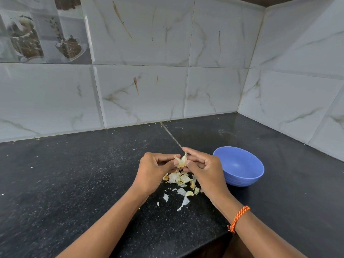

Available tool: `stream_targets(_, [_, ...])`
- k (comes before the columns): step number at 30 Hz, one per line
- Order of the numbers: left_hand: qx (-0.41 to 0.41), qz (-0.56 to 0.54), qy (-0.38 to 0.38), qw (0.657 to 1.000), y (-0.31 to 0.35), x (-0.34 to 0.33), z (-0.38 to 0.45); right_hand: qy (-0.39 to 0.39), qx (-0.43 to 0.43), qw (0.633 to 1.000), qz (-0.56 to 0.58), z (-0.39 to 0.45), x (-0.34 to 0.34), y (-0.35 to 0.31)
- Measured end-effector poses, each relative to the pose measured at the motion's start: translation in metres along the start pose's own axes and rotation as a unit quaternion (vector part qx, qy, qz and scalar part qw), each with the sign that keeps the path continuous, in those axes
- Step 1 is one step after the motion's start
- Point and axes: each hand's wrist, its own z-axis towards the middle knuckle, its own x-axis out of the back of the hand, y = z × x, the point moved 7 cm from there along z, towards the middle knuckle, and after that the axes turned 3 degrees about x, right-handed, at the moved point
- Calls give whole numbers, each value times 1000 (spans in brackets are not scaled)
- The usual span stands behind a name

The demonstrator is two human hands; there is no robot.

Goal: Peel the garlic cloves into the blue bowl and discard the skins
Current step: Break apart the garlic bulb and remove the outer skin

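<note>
A garlic clove (181,162) with pale skin flaring off it is held above the black counter between both hands. My left hand (155,171) pinches it from the left with thumb and curled fingers. From the right, my right hand (203,169) pinches its skin between thumb and forefinger. Just right of my right hand stands the blue bowl (242,167), and I see nothing inside it. Below the hands lies a pile of garlic skins (179,178), with one clove (189,193) at its near edge.
The black speckled counter (93,174) runs into a corner of white marble-look wall tiles (149,90) at the back and right. Its front edge steps back near my right forearm. An orange cord bracelet (239,218) is on the right wrist.
</note>
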Motion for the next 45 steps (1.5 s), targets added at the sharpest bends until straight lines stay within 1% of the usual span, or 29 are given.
stream_targets(6, [8, 3, 7, 1000, 0, 0, -3, 23, 27, 997, -74, -1, 3, -9])
stream_targets(9, [3, 10, 11, 1000, 3, 0, -3, 25, 41, 995, -91, -1, 2, -10])
stream_targets(12, [-18, 32, 16, 999, 7, 2, -5, 24, 36, 996, -84, -3, 2, -10])
stream_targets(14, [-25, 54, 13, 998, 8, 4, -4, 13, 37, 996, -83, -4, -1, -11])
stream_targets(18, [-30, 90, -1, 995, 3, 6, 0, -35, 33, 995, -89, -3, -9, -8])
stream_targets(21, [-25, 66, 4, 998, 3, 7, 1, -53, 41, 991, -115, -4, -11, -7])
stream_targets(25, [-16, 19, 14, 1000, 2, 10, 0, -40, 44, 990, -124, -6, -11, -8])
stream_targets(29, [-9, 10, 9, 1000, 0, 6, -3, -20, 60, 992, -111, -6, -8, -15])
stream_targets(33, [1, 0, 30, 1000, -1, 5, -5, -14, 67, 990, -125, -8, -10, -16])
stream_targets(41, [15, -2, 44, 999, -2, 7, -6, -15, 53, 991, -122, -9, -12, -14])
stream_targets(45, [12, -12, 46, 999, 2, 6, -5, -21, 34, 995, -95, -7, -8, -13])
